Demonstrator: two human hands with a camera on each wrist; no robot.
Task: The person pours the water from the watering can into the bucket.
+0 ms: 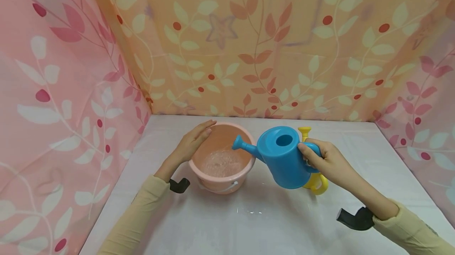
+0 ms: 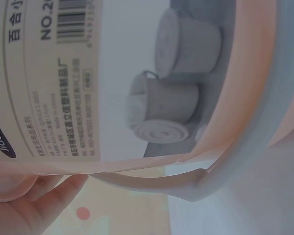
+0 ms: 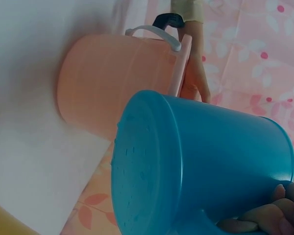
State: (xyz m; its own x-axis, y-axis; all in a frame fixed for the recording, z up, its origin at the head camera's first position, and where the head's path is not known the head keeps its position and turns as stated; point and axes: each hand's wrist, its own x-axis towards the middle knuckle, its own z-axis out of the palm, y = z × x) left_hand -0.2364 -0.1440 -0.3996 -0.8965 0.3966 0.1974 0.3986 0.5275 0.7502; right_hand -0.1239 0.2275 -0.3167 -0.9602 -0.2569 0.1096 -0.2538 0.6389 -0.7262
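Note:
A pink plastic bucket [image 1: 213, 184] with bubbly water [image 1: 222, 163] in it stands on the white table. My left hand [image 1: 192, 144] rests at the bucket's left rim, its fingers extended. In the left wrist view, the fingers [image 2: 59, 200] show by the rim below a printed label [image 2: 63, 98]. My right hand [image 1: 328, 160] grips the handle of a blue watering can [image 1: 284, 164], tilted and held up off the table. Its spout points left over the bucket's right rim; no stream shows. Water drops cling to the can's base in the right wrist view.
Behind the blue can stands a yellow object [image 1: 316, 186] with a loop handle and a flared top, mostly hidden. Small water drops [image 1: 254, 212] lie on the table [image 1: 213, 227] in front. Floral cloth [image 1: 220, 49] hangs at the back and both sides.

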